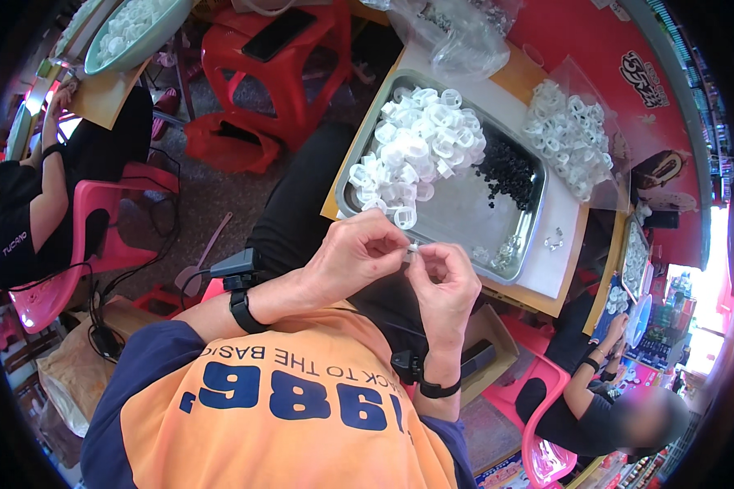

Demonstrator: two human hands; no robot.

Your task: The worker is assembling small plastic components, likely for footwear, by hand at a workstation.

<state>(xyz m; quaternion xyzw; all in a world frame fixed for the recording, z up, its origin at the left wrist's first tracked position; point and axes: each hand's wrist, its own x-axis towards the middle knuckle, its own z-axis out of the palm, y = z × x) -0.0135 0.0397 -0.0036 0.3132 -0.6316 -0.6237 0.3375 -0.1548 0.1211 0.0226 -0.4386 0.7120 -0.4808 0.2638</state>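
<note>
My left hand point(359, 254) and my right hand point(446, 281) meet in front of the tray's near edge, fingertips almost touching. Between them is a small whitish plastic piece point(411, 252), pinched from both sides; its exact shape is mostly covered by the fingers. Just beyond lies a metal tray point(453, 208). A heap of white plastic ring-shaped parts point(424, 134) fills its left and far side. Small black parts point(510, 175) are piled at the right, and tiny clear or metallic bits point(507, 254) lie in the near right corner.
A clear bag of white parts point(571, 134) rests right of the tray on the board-topped table point(559, 281). Left stands a red stool point(334, 49) bearing a black phone point(279, 34). Co-workers sit at far left point(53, 191) and lower right point(587, 399). An open cardboard box point(497, 338) is below.
</note>
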